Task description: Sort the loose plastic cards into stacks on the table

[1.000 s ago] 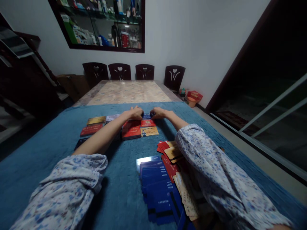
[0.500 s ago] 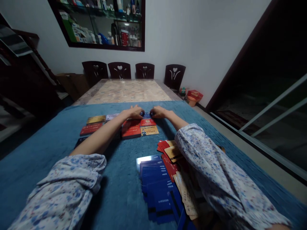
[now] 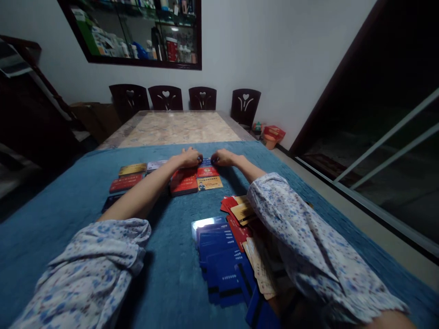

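Observation:
At the far row of cards, my left hand (image 3: 190, 158) and my right hand (image 3: 223, 157) sit on either side of a blue card (image 3: 206, 161), fingers curled in at its edges. Just below it lie a red card (image 3: 207, 172) and a yellow card with a small figure printed on it (image 3: 210, 183). A stack of red cards (image 3: 184, 185) is under my left wrist. Further left are a gold card (image 3: 132, 169), another red stack (image 3: 125, 183) and a pale card (image 3: 156, 165). My left forearm hides part of this layout.
Nearer me, fanned blue cards (image 3: 222, 267) lie beside red, gold and cream cards (image 3: 259, 269), partly beneath my right sleeve. A blue cloth (image 3: 171, 274) covers the near part of the table. Several dark chairs (image 3: 202, 98) stand at the far end, below a glass-shelved wall cabinet.
The view has shifted slightly, so everything sits a little further left and higher. Both hands stay at the blue card with nearly the same pose.

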`<state>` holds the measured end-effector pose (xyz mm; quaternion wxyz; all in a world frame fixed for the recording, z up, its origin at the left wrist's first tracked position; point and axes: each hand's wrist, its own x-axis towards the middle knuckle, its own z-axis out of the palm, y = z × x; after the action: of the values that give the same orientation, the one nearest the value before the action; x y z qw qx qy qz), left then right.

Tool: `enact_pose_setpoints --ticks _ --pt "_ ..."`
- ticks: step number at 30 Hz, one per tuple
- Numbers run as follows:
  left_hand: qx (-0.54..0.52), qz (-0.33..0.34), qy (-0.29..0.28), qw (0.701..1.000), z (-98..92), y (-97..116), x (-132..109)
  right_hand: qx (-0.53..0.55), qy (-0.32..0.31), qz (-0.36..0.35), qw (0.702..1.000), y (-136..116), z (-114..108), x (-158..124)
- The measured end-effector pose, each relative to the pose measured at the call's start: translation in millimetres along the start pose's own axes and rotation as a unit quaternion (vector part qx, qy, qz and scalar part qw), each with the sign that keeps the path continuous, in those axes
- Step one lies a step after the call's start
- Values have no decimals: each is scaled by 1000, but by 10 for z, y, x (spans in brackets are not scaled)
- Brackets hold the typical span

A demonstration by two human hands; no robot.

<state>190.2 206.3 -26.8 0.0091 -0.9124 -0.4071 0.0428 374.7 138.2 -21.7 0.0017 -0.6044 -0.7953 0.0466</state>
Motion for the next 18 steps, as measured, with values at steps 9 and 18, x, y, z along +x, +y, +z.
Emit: enact_pose_setpoints --ticks 9,18 --pt "8 61 83 995 -50 103 -105 31 16 11 999 -39 -149 -266" --pt "-16 113 163 980 -80 461 -563 18 66 -28 997 -8 -162 -672"
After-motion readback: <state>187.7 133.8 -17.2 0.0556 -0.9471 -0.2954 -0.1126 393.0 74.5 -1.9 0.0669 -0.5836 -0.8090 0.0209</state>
